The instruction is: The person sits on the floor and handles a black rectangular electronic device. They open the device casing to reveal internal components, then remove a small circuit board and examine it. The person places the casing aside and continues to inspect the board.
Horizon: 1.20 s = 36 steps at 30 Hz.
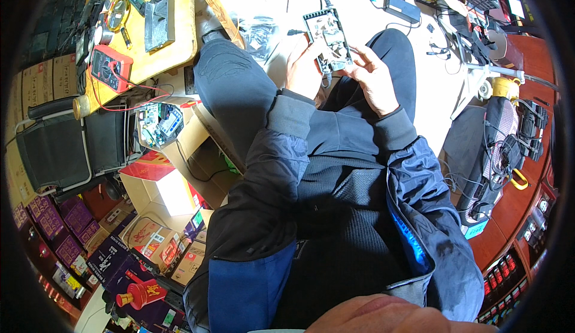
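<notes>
Item: open-cased circuit unit, held up between my two hands, in front of my parted knees. Left hand: closed on the unit's left side, toward the lower end. Right hand: fingers gripping the lower right edge.

Step in hand, as I judge it: holding the bared unit for inspection or finger work. Next move seems to call for one hand steadying the case rim, the other free for the innards, leads unstrained.

Appearance: oblong, black rim with a finned or slotted far end; interior crowded with silvery and pale parts, too small to identify. One dark lead at the far end, another at the near end.

Surroundings: clear plastic bag, left of the unit; black power brick, right, on the pale floor. Yellow workbench, left, bearing a dark finned housing and a red multimeter. Below the bench: carton containing circuit boards.
</notes>
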### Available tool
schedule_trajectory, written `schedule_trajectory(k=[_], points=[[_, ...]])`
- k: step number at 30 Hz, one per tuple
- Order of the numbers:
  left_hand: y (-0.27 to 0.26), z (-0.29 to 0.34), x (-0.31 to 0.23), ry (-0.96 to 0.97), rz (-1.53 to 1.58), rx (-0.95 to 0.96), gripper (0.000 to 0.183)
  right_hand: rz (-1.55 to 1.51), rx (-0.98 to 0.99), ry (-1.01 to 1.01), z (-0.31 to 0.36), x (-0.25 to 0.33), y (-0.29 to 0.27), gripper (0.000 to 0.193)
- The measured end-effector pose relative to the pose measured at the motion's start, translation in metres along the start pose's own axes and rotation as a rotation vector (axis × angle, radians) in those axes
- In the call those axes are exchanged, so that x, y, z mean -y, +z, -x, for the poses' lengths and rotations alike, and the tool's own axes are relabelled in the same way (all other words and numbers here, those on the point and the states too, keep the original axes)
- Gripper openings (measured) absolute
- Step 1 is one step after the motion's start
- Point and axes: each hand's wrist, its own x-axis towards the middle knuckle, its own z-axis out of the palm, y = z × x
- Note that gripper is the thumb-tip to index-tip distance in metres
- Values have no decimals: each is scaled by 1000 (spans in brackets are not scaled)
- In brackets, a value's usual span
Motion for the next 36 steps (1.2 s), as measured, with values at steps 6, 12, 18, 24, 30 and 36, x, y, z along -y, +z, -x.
schedule_trajectory(k=[6, 12, 18, 24, 30, 36], points=[[-3, -1, 3, 4, -17, 44, 29, -13, 8, 1, 0, 1, 0, 61], [-4, -2, 8, -147, 182, 25, 32, -1, -13, 4, 1, 2, 1, 62], [-3, 1, 3, -71, 103, 42, 31, 38, -20, 2, 2, 5, 3, 62], [-4, 4, -2, 100, -714, 55, 28, 35, -20, 15, 1, 3, 2, 63], [-5, -1, 2, -32, -91, 73, 27, 24, -1, -15, 0, -1, 0, 62], [-3, 2, 2, 219, -367, 91, 30, 8, 11, 42, 0, -3, -7, 61]])
